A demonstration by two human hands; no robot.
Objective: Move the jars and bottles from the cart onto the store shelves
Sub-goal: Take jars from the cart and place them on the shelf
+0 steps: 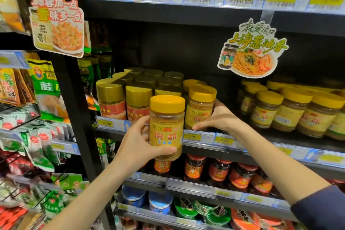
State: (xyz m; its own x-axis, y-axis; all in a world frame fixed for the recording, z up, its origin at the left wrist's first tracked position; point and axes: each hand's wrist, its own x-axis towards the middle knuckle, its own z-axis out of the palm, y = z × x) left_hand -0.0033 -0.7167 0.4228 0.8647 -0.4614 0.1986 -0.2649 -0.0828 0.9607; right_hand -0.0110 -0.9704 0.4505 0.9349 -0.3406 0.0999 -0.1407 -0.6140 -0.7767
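Note:
My left hand (pixel 139 141) grips a yellow-lidded jar (pixel 166 125) with a yellow label, held upright in front of the middle shelf's edge (pixel 203 137). My right hand (pixel 219 117) holds a second, matching jar (pixel 200 107) that stands on that shelf, fingers curled round its right side and base. Another yellow-lidded jar stands right behind it. The cart is out of view.
Gold-lidded jars (pixel 112 99) fill the shelf to the left, and more yellow-lidded jars (pixel 291 110) stand to the right past a dark gap. Red-labelled jars (pixel 218 171) sit one shelf below. A noodle sign (pixel 250 52) hangs above. Bagged goods (pixel 46 89) hang at the left.

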